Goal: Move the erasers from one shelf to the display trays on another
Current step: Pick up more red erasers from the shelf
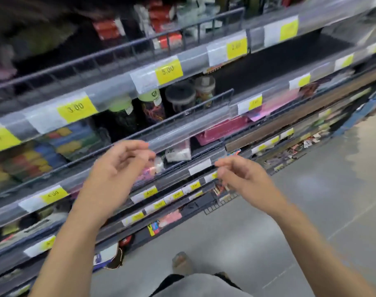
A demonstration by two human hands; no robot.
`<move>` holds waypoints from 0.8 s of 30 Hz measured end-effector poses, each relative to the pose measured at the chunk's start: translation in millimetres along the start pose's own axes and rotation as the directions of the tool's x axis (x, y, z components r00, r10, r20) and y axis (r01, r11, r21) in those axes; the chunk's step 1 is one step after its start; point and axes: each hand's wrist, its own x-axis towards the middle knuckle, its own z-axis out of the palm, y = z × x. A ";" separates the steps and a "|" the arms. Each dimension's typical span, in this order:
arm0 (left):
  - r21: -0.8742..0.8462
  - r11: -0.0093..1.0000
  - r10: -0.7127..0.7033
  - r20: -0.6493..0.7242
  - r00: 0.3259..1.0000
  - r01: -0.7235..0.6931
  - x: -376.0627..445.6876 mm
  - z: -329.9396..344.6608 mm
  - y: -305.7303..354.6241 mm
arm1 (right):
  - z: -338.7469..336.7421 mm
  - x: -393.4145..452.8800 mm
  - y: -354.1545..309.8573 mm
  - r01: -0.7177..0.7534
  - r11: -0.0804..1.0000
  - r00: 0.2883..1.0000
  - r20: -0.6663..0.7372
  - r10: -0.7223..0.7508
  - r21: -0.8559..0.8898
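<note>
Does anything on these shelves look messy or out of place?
Mildly. A white packet behind the middle shelf's rail sits tilted, and loose packets are jumbled on a low shelf at right. Both hands, left and right, seem empty. Blur hides finer detail.

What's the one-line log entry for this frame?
left hand: open, empty, at shelf edge | right hand: open, empty | white packet: on shelf, untouched | frame: blurred

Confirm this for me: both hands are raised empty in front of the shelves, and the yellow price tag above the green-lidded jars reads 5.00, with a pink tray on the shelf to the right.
One detail is wrong. In the head view, the yellow price tag above the green-lidded jars reads 3.00; the 5.00 tag sits further right. The rest holds: left hand and right hand are raised and empty, and the pink tray is to the right.
</note>
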 end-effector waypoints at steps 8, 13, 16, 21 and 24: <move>0.339 0.838 0.526 -0.288 0.800 -0.429 61.5 -54.5 97.5 | -3.9 84.4 -147.9 0.402 0.909 0.914 0.102 -0.392 -0.108; 0.745 0.611 0.526 -0.129 0.841 -0.268 97.4 -70.3 108.9 | -6.5 126.2 -218.4 0.573 0.764 0.811 0.073 -0.580 -0.298; 0.860 0.480 0.480 -0.092 0.872 -0.174 101.7 -66.8 103.9 | -9.3 159.0 -245.9 0.553 0.619 0.784 0.097 -0.613 -0.558; 0.892 0.416 0.530 -0.079 0.844 -0.178 102.8 -63.2 99.5 | -10.1 212.9 -266.5 0.346 0.396 0.906 0.193 -0.377 -0.850; 0.890 0.424 0.530 -0.097 0.843 -0.165 104.3 -62.6 98.9 | -8.8 232.6 -269.4 0.322 0.327 0.937 0.250 -0.244 -0.888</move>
